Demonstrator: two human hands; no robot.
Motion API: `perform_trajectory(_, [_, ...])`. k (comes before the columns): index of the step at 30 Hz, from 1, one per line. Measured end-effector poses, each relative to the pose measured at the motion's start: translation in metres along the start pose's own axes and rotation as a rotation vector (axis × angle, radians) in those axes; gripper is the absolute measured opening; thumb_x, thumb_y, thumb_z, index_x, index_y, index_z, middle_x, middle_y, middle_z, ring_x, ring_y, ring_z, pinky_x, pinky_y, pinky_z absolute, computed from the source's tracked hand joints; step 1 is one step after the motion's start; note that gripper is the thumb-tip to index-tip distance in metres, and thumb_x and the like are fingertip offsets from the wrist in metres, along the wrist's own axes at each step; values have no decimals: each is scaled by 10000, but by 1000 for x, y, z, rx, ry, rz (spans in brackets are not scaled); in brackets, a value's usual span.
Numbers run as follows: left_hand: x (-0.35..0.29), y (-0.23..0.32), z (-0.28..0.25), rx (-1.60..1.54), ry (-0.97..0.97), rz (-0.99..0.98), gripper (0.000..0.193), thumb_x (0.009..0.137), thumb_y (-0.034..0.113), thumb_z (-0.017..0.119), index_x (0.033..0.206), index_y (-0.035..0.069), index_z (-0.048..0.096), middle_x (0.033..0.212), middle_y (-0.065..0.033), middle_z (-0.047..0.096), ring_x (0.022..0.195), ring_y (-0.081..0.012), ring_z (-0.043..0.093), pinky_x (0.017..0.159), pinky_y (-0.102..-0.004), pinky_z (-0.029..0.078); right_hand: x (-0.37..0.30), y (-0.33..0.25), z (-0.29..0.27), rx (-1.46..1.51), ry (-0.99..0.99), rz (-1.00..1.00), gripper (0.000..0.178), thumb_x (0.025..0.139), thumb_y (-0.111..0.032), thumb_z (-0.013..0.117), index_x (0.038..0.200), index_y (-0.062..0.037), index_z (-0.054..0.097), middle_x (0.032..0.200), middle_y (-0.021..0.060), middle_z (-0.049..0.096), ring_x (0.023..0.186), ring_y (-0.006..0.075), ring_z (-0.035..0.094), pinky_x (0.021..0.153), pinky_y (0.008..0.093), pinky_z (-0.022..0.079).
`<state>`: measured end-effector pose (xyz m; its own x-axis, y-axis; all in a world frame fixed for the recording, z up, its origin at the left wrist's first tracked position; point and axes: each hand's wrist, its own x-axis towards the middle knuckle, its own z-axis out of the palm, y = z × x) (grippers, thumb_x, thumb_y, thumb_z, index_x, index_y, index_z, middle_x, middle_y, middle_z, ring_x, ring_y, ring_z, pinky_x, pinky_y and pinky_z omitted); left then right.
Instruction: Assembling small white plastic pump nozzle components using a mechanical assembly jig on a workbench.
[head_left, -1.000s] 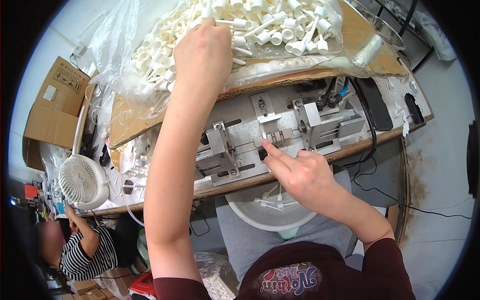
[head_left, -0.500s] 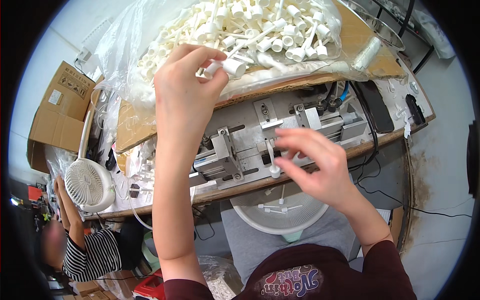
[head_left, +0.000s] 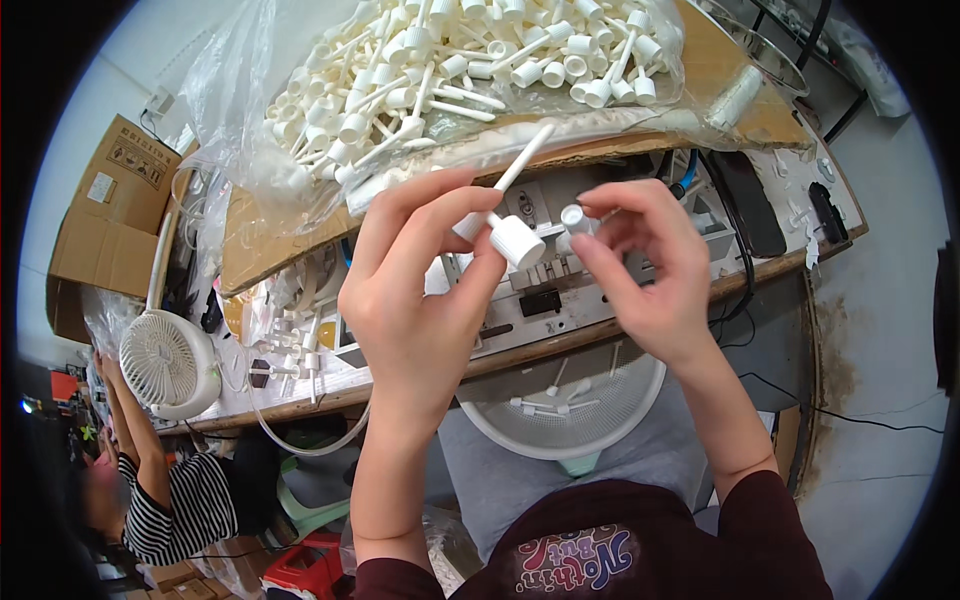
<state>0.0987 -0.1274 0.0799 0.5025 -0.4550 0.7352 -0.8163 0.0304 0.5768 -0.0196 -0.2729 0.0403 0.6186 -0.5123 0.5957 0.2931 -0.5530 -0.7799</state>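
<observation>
My left hand (head_left: 415, 275) pinches white ribbed caps with stems between thumb and fingers. One cap (head_left: 518, 241) faces right, and a second one, partly behind the fingers, has its long stem (head_left: 525, 158) pointing up. To the right, my right hand (head_left: 655, 275) grips a small white cylindrical part (head_left: 575, 219) between thumb and forefinger, its round end facing up; the rest of it is hidden. Both hands are raised in front of a metal clamping fixture (head_left: 545, 272) on the bench, their held pieces apart.
A heap of white stemmed caps (head_left: 400, 95) lies on clear plastic over cardboard (head_left: 765, 115). Beneath the bench edge, a white mesh basket (head_left: 480, 425) over my lap holds several pieces. A fan (head_left: 168, 365) stands left, a dark phone (head_left: 745, 205) right. Another person (head_left: 185, 505) sits far left.
My left hand has come down and toward me from the heap with the caps. My right hand has risen from the fixture and now pinches a white part.
</observation>
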Motion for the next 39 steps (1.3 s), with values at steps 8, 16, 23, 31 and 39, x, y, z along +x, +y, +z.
perform_trajectory(8, [-46,19,4,135,-185,219,458,668,-84,749,1121,-38,704,1165,-184,646,933,-305,662,711,-357,559,-42,-29,-13,58,-227,-60,419,724,-6,844,1120,-22,706,1034,113,687,813,159,675,662,267,581])
perform_trajectory(16, [-83,14,8,279,-239,199,445,714,-29,699,1155,-82,683,1140,-178,665,922,-298,656,750,-358,570,-69,-37,-11,279,-421,45,392,735,-9,839,1106,-28,712,1115,101,640,883,153,657,680,249,561])
perform_trajectory(23, [-95,14,10,419,-182,210,455,703,-80,695,1157,-82,691,1179,-158,666,937,-273,634,747,-359,549,-78,-37,-10,79,-375,-126,316,738,-50,859,1021,-8,726,1054,112,665,847,181,668,719,282,565])
perform_trajectory(31, [-94,17,-18,251,-64,-269,488,803,-109,699,1279,-5,667,1099,-101,676,949,-141,637,737,-272,541,-71,-13,-3,-247,-149,-109,243,737,32,794,961,37,701,1102,149,681,862,259,674,733,329,550])
perform_trajectory(39, [-99,17,-16,-25,127,-416,406,852,-95,699,1254,-50,654,1099,-144,642,938,-183,673,706,-252,601,-62,-2,32,-553,-279,-258,241,720,30,673,952,90,656,1118,190,653,891,282,629,744,335,568])
